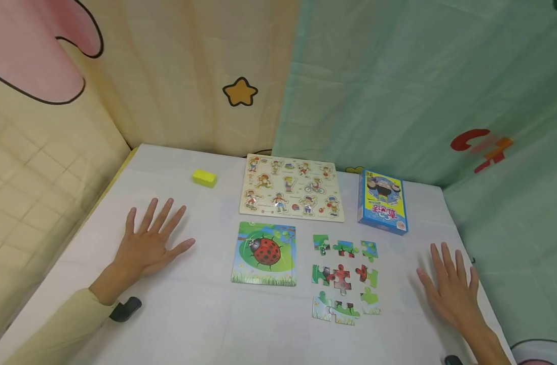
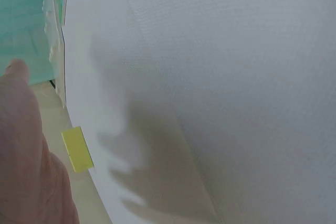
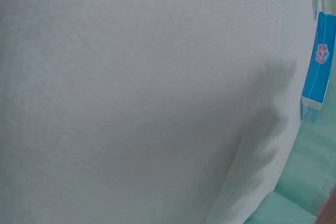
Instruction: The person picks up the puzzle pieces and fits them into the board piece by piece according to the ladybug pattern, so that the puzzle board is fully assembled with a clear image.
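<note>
My left hand (image 1: 148,246) is held palm down with fingers spread over the left side of the white table, holding nothing. Over the table's right side, my right hand (image 1: 453,289) has its fingers straight and is likewise bare. Between them lies a square ladybug picture board (image 1: 264,253). Loose jigsaw pieces (image 1: 342,279) sit to its right in rough rows, some touching, some apart. In the left wrist view, part of the left hand (image 2: 31,156) shows beside its shadow. Only a sliver of the right hand (image 3: 328,211) appears in the right wrist view.
A wooden board with children's figures (image 1: 292,187) lies at the back middle. A yellow block (image 1: 204,178) is at the back left, and a blue and yellow box (image 1: 383,201) at the back right. Printed curtains (image 1: 365,91) hang behind the table (image 1: 182,319).
</note>
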`<action>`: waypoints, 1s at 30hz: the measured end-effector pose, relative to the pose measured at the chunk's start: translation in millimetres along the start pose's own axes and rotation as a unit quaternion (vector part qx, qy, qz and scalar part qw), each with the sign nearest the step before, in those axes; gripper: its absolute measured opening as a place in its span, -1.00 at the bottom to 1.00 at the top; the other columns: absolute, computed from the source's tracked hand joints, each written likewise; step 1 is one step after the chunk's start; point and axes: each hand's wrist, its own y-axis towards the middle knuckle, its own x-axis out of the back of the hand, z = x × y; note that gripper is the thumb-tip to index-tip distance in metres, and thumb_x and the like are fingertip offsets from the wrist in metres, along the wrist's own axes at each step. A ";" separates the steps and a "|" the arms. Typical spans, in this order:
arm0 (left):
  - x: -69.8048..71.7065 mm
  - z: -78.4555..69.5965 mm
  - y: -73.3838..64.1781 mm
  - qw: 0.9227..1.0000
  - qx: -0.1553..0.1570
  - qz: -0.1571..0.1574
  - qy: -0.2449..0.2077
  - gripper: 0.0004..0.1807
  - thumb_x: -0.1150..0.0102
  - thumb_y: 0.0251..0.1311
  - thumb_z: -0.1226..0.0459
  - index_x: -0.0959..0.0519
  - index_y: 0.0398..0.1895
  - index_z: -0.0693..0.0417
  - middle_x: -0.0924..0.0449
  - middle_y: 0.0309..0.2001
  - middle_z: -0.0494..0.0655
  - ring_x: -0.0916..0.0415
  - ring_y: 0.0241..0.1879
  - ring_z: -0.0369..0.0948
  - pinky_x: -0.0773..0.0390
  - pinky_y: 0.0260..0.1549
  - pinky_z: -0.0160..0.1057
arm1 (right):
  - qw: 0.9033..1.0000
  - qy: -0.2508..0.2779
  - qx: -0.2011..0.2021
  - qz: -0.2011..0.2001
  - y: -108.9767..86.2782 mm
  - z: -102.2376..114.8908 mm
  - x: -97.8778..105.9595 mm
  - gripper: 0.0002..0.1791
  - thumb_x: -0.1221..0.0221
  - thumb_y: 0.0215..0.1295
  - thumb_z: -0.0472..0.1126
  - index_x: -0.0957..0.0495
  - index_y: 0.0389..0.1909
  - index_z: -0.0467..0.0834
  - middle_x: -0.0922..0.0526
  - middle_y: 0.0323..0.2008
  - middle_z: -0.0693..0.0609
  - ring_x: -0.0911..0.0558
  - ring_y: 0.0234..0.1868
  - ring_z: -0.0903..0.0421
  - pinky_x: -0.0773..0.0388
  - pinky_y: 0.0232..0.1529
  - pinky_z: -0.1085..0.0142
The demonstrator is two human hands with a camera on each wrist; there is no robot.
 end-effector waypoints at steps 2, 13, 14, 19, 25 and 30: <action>-0.9 -1.8 1.1 1.000 -0.001 0.000 0.001 -0.04 0.17 0.32 -0.37 0.12 0.63 -0.16 0.27 0.64 0.08 0.49 0.60 0.15 0.55 0.41 0.37 | 1.000 0.002 0.000 0.000 -0.2 0.2 0.1 -0.11 0.08 0.53 0.15 0.32 0.61 -0.10 0.36 0.59 -0.28 0.50 0.57 -0.28 0.59 0.38 -0.42; -12.7 -34.4 9.2 0.999 -0.029 0.010 -0.021 0.12 -0.03 0.11 -0.46 -0.03 0.60 -0.05 0.12 0.62 0.13 0.33 0.59 0.18 0.42 0.43 0.36 | 1.000 0.012 0.004 0.005 5.2 14.4 -1.7 -0.12 0.04 0.51 0.17 0.26 0.62 -0.06 0.31 0.61 -0.24 0.47 0.58 -0.28 0.56 0.39 -0.41; -14.5 -37.1 9.8 0.999 -0.032 0.012 -0.022 0.13 -0.05 0.10 -0.46 -0.04 0.60 -0.04 0.11 0.61 0.14 0.32 0.59 0.19 0.41 0.43 0.36 | 1.000 0.015 0.009 0.006 6.3 17.6 -2.1 -0.12 0.03 0.51 0.16 0.24 0.62 -0.06 0.29 0.61 -0.24 0.45 0.58 -0.29 0.55 0.39 -0.42; -25.1 -50.1 14.0 0.998 -0.042 0.029 -0.027 0.20 -0.07 0.01 -0.50 -0.03 0.61 -0.06 0.13 0.62 0.12 0.33 0.60 0.18 0.41 0.45 0.34 | 0.999 0.023 0.039 0.009 12.5 35.4 -4.8 -0.14 -0.03 0.48 0.12 0.15 0.62 -0.06 0.18 0.61 -0.24 0.33 0.59 -0.31 0.47 0.41 -0.41; -33.3 -65.2 18.7 0.996 -0.065 0.039 -0.036 0.25 -0.09 -0.05 -0.54 -0.04 0.61 -0.06 0.10 0.62 0.11 0.26 0.59 0.20 0.32 0.44 0.38 | 0.996 0.039 0.080 0.003 22.7 56.4 -8.3 -0.15 -0.09 0.46 0.07 0.09 0.62 -0.04 0.07 0.59 -0.26 0.24 0.59 -0.30 0.42 0.42 -0.40; -33.0 -75.4 20.4 0.993 -0.074 0.065 -0.069 0.26 -0.10 -0.08 -0.55 -0.05 0.61 -0.07 0.12 0.62 0.11 0.27 0.58 0.23 0.32 0.43 0.39 | 0.993 0.046 0.104 0.011 32.9 76.1 -11.4 -0.14 -0.13 0.43 0.05 0.06 0.61 -0.02 0.02 0.57 -0.25 0.17 0.59 -0.29 0.32 0.43 -0.39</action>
